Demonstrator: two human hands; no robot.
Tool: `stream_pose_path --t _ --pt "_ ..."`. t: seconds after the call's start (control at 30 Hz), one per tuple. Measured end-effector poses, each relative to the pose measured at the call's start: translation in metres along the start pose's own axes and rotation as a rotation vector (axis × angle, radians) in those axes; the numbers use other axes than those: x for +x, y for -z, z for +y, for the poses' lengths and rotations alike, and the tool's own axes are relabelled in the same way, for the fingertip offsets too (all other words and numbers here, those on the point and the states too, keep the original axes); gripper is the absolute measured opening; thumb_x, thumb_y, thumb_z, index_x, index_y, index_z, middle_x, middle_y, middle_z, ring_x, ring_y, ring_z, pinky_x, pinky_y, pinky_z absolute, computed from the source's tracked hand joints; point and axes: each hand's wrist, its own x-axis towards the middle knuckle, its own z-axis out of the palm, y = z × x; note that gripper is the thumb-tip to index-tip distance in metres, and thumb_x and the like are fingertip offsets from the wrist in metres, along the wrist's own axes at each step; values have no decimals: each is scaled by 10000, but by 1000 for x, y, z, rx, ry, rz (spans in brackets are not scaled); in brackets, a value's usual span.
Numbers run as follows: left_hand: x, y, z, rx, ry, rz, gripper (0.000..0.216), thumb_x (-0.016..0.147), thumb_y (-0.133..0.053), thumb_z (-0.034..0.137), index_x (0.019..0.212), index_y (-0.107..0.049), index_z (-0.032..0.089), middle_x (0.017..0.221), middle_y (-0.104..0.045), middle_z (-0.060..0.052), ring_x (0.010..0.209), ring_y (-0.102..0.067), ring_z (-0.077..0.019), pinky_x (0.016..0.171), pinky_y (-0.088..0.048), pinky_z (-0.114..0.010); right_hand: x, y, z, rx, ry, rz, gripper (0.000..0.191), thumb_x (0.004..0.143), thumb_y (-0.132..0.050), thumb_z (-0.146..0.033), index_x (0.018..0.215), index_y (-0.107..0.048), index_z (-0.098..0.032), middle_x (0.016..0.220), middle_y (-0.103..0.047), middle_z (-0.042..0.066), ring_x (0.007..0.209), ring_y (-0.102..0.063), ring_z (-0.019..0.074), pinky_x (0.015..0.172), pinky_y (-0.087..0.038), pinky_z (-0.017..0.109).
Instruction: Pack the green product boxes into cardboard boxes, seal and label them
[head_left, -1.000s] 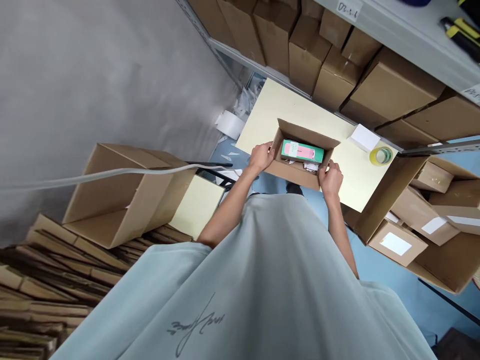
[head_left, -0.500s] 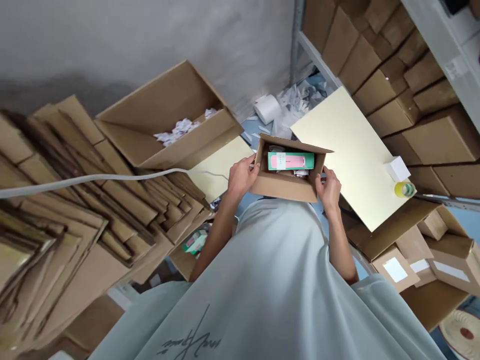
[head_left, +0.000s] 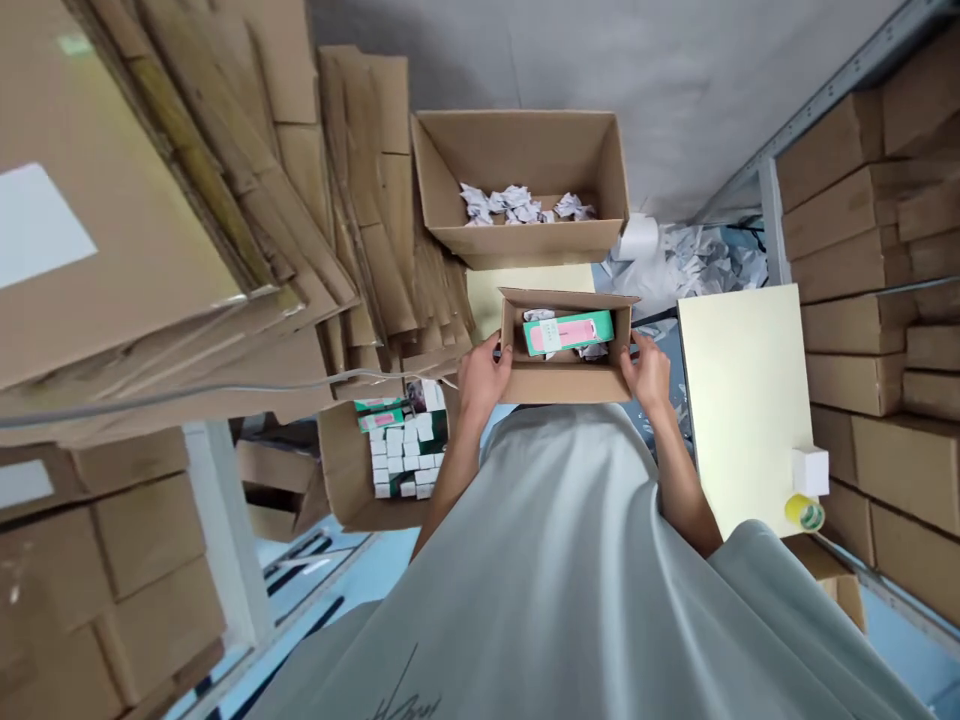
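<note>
Between my two hands is a small open cardboard box [head_left: 566,384], its flaps up, held close in front of my body. My left hand [head_left: 484,378] grips its left end, and my right hand [head_left: 646,372] grips the right end, fingers on the outside and thumbs near the rim. Inside lies a green and pink product box [head_left: 570,333], slightly tilted, on crumpled white paper [head_left: 592,351]. Just beyond stands a larger open carton [head_left: 525,240] with more crumpled paper [head_left: 510,204] at its bottom.
Flattened cardboard [head_left: 375,200] is stacked at the left, crossed by a grey cable [head_left: 225,390]. Below it, an open carton [head_left: 345,480] holds many small white-ended boxes. At right, a pale yellow board [head_left: 742,400] carries a white box [head_left: 811,470] and a tape roll [head_left: 804,512]. Shelved cartons [head_left: 840,310] line the right.
My view has turned to the left, so the carton of small boxes shows more fully. Both hands still hold the small cardboard box, and the product box inside sits at more of a slant.
</note>
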Motion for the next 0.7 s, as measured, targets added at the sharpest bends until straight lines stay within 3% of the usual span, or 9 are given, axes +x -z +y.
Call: stream_pose_path --t 0.23,0.5,0.7 --pt "-3 -3 7 24 191 59 368 1072 -558 361 1290 -812 208 1027 -853 -126 980 -798 -342 865 -548 -374 29 12 -9 -48 120 -96 440 1076 -473 -270 1421 -712 -139 1254 -793 192 967 -759 312 865 -574 388" --pt "-11 -25 15 69 261 88 404 1072 -536 384 1317 -806 210 1065 -848 -134 1011 -786 -348 915 -557 -397 43 17 10 -26 186 -160 481 1086 -473 -278 1507 -661 -139 1272 -787 205 1008 -765 327 890 -600 401" --pt "-13 -28 25 60 318 102 428 1063 -545 391 1359 -802 220 1075 -853 -129 1046 -785 -353 929 -566 -401 54 19 19 -5 224 -187 459 1093 -475 -285 1490 -662 -152 1268 -783 195 1033 -761 329 887 -603 397"
